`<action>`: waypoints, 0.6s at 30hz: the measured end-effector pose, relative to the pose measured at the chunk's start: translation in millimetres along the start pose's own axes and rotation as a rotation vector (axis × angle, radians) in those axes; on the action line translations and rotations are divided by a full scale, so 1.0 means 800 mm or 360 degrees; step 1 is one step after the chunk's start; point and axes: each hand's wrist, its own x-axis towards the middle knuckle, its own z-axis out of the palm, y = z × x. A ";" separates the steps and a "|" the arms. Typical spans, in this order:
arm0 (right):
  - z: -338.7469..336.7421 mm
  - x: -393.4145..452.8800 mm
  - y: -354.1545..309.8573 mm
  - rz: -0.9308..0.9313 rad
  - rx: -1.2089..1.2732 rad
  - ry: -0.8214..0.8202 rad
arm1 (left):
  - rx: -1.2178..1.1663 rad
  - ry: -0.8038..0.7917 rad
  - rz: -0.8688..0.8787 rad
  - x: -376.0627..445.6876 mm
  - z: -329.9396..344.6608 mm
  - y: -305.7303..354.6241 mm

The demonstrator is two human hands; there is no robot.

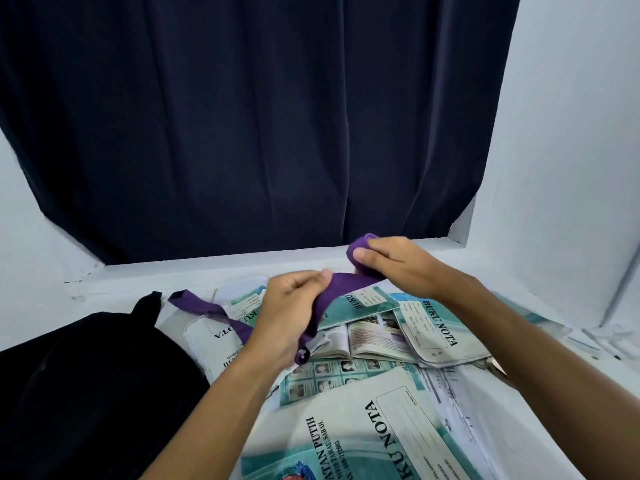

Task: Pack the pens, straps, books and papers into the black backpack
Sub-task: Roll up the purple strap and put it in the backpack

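Your right hand (pixel 391 263) and left hand (pixel 294 306) pinch the purple strap (pixel 349 282) in their fingers, rolling it. Judging by this, packing has barely begun: notebooks (pixel 429 327) and papers (pixel 446 386) lie below your fingers, the black backpack (pixel 86 375) to their left.

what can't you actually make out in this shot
- Black backpack, head view: its opening is lost in shadow, and the left edge cuts it off.
- Pens: none visible among the note books.
- Purple strap: the left hand and right hand hide parts of it.
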 end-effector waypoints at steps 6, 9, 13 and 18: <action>-0.006 -0.018 -0.003 0.0223 0.0249 -0.0737 | 0.0049 -0.0330 -0.0174 0.026 -0.016 0.017; -0.017 -0.023 -0.003 0.0338 0.0476 -0.1077 | 0.0216 -0.0940 -0.0112 0.038 -0.038 0.021; -0.028 -0.028 0.004 0.0265 0.0958 -0.1451 | 0.0644 -0.1194 0.0170 0.047 -0.046 0.014; -0.023 -0.021 0.021 -0.0118 0.1956 -0.1277 | 0.0209 -0.0926 0.0230 0.059 -0.032 -0.015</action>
